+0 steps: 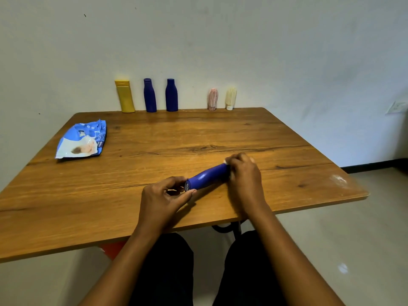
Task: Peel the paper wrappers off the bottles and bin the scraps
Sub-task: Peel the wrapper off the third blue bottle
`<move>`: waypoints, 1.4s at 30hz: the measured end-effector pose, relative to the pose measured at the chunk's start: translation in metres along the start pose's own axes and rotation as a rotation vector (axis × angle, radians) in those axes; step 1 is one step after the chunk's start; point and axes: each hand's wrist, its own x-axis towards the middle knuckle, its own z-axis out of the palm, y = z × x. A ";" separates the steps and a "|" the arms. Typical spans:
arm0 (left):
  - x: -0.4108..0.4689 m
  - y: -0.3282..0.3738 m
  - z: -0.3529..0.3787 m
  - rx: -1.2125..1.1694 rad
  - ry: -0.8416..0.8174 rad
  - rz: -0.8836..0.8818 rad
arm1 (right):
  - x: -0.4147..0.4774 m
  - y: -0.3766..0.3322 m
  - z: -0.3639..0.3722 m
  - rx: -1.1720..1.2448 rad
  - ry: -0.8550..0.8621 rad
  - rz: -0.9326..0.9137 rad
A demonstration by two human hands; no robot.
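Note:
A blue bottle lies on its side near the front of the wooden table, cap end toward me. My left hand pinches the cap end between thumb and fingers. My right hand wraps over the bottle's far end, where a bit of white shows at my fingertips. Against the wall at the table's back edge stand a yellow bottle, two blue bottles, a pink striped bottle and a cream bottle.
A flat blue and white plastic packet lies at the table's left side. An orange object shows under the table's front edge. Pale floor spreads to the right, with a wall socket beyond.

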 end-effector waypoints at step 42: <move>0.000 0.004 -0.001 -0.051 0.012 -0.080 | 0.005 -0.008 0.004 -0.075 -0.022 0.021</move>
